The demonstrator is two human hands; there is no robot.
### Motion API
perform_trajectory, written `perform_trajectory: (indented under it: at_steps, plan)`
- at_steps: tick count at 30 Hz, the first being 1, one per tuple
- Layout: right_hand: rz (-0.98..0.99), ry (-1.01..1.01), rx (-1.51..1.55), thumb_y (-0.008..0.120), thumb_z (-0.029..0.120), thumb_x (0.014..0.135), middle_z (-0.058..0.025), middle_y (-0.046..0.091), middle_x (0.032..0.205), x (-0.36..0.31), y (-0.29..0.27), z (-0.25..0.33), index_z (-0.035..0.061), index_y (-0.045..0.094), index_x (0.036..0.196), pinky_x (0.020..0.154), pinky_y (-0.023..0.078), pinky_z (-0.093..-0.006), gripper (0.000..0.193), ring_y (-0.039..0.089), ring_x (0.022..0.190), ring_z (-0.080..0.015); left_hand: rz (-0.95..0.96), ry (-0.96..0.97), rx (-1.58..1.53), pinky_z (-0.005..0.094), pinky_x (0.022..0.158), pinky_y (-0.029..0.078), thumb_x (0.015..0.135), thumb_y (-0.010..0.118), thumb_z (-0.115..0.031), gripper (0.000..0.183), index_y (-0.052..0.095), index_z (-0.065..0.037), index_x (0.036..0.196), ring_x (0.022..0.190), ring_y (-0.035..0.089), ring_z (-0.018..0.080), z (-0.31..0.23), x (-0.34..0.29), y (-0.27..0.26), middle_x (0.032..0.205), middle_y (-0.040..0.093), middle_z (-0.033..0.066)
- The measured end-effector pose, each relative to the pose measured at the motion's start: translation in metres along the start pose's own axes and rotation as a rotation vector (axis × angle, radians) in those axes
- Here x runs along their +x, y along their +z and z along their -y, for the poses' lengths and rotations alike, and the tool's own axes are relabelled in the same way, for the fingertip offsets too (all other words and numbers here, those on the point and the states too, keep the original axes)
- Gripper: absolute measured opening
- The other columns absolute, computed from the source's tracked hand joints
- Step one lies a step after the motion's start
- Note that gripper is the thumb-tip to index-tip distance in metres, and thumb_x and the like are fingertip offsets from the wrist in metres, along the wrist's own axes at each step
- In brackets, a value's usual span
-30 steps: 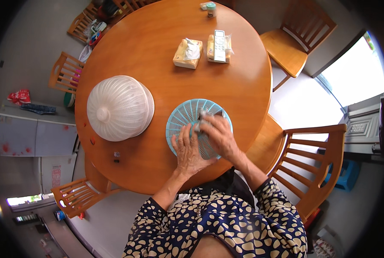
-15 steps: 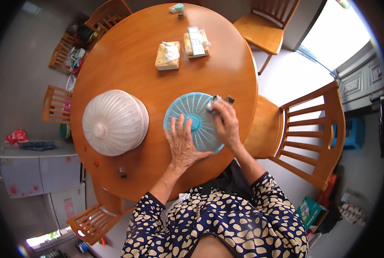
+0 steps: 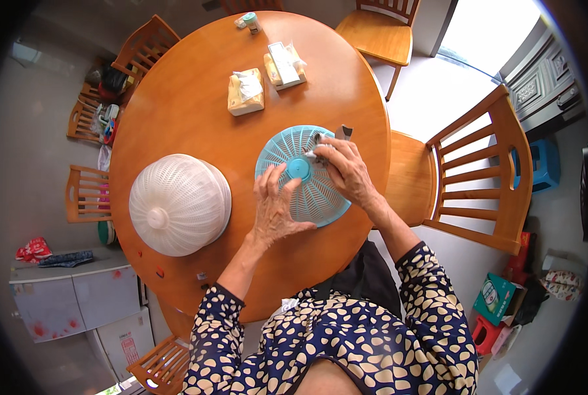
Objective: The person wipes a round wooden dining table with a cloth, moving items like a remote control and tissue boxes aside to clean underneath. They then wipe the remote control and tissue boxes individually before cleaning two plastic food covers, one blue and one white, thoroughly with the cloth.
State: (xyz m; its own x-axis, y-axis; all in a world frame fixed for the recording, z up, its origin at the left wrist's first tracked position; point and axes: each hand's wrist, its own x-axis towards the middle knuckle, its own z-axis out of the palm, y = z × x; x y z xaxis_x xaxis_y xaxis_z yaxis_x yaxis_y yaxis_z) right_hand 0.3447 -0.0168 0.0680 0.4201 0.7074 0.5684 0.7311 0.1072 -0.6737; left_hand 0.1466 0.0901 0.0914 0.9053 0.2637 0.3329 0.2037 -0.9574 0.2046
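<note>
A light-blue slatted plastic food cover (image 3: 320, 199) rests on the round wooden table in front of me. My left hand (image 3: 273, 207) is over its near left side, fingers apart and curved toward the round middle knob, holding nothing. My right hand (image 3: 348, 168) is closed on a crumpled grey-and-white cloth (image 3: 320, 151) over the cover's far right part. A dark end of the cloth sticks out beyond the fingers. Left of the blue cover stands a white mesh food cover (image 3: 179, 204), domed with a knob on top.
Two tissue packs (image 3: 246, 99) lie farther back on the table (image 3: 182, 112), one with a white remote (image 3: 284, 64) on it. A small jar (image 3: 251, 24) stands at the far edge. Small bits lie near the front left. Wooden chairs (image 3: 478, 178) surround the table.
My right hand has moved the cloth slightly left across the blue cover. My left hand's fingers have curled and drawn up a little. The view has shifted.
</note>
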Motion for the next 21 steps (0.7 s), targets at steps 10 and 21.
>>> perform_trajectory:
  at_steps: [10,21]
  plan:
    - [-0.031,-0.062,-0.213,0.067,0.004,0.074,-0.0080,0.058,0.117,-0.015,0.018,0.035,0.0127,0.065,0.104,0.092,0.046,-0.0423,0.032,0.053,0.110,-0.0309,-0.047,-0.133,0.022,0.0553,0.106,0.020,0.043,0.082,-0.069,0.130,0.032,-0.013,0.149,0.138,0.026,0.0321,0.005,0.021,0.018,0.152,0.030,0.0133]
    - [-0.124,0.053,-0.031,0.061,-0.001,0.079,-0.0146,0.059,0.118,-0.008,0.010,0.002,0.0107,0.065,0.112,0.095,0.043,-0.0430,0.035,0.054,0.109,-0.0342,0.038,-0.331,0.141,0.0539,0.105,0.021,0.048,0.079,-0.072,0.130,0.027,-0.010,0.151,0.140,0.025,0.0337,-0.044,0.005,0.018,0.152,0.030,0.0153]
